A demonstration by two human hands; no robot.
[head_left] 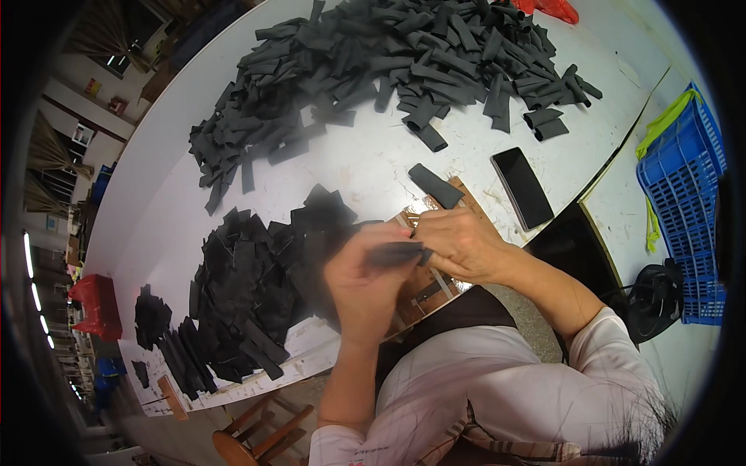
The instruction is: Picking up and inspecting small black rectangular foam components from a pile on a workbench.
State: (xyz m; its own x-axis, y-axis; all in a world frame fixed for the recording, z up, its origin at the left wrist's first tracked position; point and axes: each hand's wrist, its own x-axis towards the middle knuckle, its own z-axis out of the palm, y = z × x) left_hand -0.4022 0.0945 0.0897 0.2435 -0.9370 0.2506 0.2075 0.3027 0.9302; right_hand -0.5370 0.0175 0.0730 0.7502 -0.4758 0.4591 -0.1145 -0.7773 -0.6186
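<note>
You are gripping a black foam sleeve (398,253) between both hands, its long axis running from nine to three o'clock, just above the near edge of the white counter (365,167). The fingers of your left hand (365,283) are closing around its left end; your right hand (458,245) is pinching the right end. A wooden board (435,287) is lying under your hands. At twelve o'clock a large heap of sleeves (404,54) is spreading out; flat black pieces (249,295) are piling at nine. Your left hand is blurring, hiding the sleeve's left end.
</note>
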